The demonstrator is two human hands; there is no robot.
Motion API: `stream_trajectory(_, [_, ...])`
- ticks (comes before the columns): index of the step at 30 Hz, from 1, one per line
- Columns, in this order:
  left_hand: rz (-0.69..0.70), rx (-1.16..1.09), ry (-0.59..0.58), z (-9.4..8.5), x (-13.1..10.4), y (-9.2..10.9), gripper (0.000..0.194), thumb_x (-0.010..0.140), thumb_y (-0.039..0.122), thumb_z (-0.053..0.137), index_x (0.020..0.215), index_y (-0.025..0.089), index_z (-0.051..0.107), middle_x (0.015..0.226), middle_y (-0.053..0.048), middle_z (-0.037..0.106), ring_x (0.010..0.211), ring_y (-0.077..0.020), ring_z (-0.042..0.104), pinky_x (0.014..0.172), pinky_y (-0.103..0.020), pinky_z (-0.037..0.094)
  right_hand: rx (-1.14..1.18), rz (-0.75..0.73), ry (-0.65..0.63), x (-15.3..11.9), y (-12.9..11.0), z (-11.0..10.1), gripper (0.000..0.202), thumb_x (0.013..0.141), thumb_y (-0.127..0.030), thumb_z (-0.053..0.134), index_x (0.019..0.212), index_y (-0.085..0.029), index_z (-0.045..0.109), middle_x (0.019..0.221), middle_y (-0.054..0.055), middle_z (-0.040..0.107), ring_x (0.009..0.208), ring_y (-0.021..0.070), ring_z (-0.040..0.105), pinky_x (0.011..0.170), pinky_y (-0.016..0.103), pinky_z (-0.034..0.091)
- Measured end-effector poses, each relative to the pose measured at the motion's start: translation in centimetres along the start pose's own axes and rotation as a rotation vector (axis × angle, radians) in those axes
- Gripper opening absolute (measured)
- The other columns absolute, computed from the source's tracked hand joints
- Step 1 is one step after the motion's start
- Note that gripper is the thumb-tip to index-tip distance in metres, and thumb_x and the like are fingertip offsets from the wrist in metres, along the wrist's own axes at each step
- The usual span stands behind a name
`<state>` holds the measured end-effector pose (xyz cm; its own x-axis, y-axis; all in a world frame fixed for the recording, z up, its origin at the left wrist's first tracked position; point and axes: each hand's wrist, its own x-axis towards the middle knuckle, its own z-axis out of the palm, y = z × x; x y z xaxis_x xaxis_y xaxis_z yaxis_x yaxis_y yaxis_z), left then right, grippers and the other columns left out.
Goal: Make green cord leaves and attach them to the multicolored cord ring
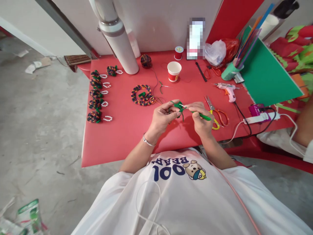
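Note:
Between the thumb and fingers of my left hand [162, 117] is a small green crochet piece [178, 105], with green yarn ends hanging below it. My right hand [201, 121] grips a crochet hook [204, 117] by its green handle; the hook's metal tip meets the crochet piece. To the left of my hands lies a braided multicolour yarn ring [133, 98] with a green bit inside it. A dark multicolour yarn ball [146, 61] sits farther back, its strand running forward. A needle [167, 86] with green thread rests beyond my left hand.
Scissors [212, 106] lie right of my right hand, near a pink glue gun [228, 91] and a power strip [259, 118]. A paper cup [174, 72], thread spool [178, 54] and white flask [123, 49] stand behind. Several yarn rosettes with beads [95, 94] line the left edge.

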<state>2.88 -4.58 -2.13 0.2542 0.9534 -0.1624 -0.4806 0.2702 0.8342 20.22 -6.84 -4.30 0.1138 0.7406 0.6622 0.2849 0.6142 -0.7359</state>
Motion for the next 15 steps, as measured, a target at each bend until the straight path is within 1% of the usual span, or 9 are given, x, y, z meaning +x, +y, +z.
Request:
stream_trajectory(3, [-0.019,-0.003,-0.030,-0.38,0.36,-0.11,0.054,0.058,0.019,0.101,0.109,0.016,0.083,0.075,-0.001,0.076,0.063,-0.0090,0.064,0.057,-0.020,0.047,0.010,-0.001,-0.009,0.15,0.11,0.00,0.023,0.103,-0.051,0.063,0.100,-0.033,0.078,0.100,0.002,0.084,0.098,0.0244,0.076,0.092,0.049,0.061])
stream_trajectory(6, [-0.003,-0.012,-0.032,-0.65,0.54,-0.17,0.053,0.058,0.018,0.100,0.108,0.016,0.083,0.074,0.000,0.075,0.063,-0.0086,0.064,0.060,-0.020,0.049,0.029,-0.007,-0.055,0.38,0.19,-0.23,0.018,0.102,-0.045,0.066,0.102,-0.034,0.080,0.100,0.001,0.084,0.098,0.0236,0.075,0.093,0.048,0.060])
stream_trajectory(9, [0.015,0.018,-0.008,-0.91,0.49,-0.19,0.053,0.060,0.018,0.099,0.110,0.016,0.083,0.072,0.001,0.072,0.059,-0.0070,0.060,0.055,-0.019,0.045,0.040,-0.002,-0.108,0.59,0.27,-0.62,0.013,0.102,-0.037,0.068,0.104,-0.034,0.081,0.100,0.000,0.083,0.097,0.0228,0.073,0.093,0.047,0.058])
stream_trajectory(13, [-0.004,0.074,-0.007,-1.10,0.20,-0.04,0.054,0.065,0.017,0.094,0.117,0.016,0.081,0.072,0.002,0.069,0.051,-0.0054,0.053,0.045,-0.020,0.037,0.005,0.001,-0.175,0.76,0.33,-0.89,0.013,0.101,-0.034,0.069,0.104,-0.034,0.081,0.098,0.001,0.082,0.096,0.0225,0.071,0.092,0.046,0.057])
stream_trajectory(15, [-0.013,0.038,-0.015,-1.08,0.08,0.11,0.054,0.064,0.014,0.092,0.117,0.016,0.081,0.072,0.003,0.065,0.053,-0.0060,0.056,0.044,-0.019,0.035,-0.012,0.000,-0.193,0.80,0.30,-0.83,0.013,0.101,-0.034,0.069,0.104,-0.035,0.082,0.098,0.001,0.081,0.096,0.0225,0.070,0.091,0.046,0.057])
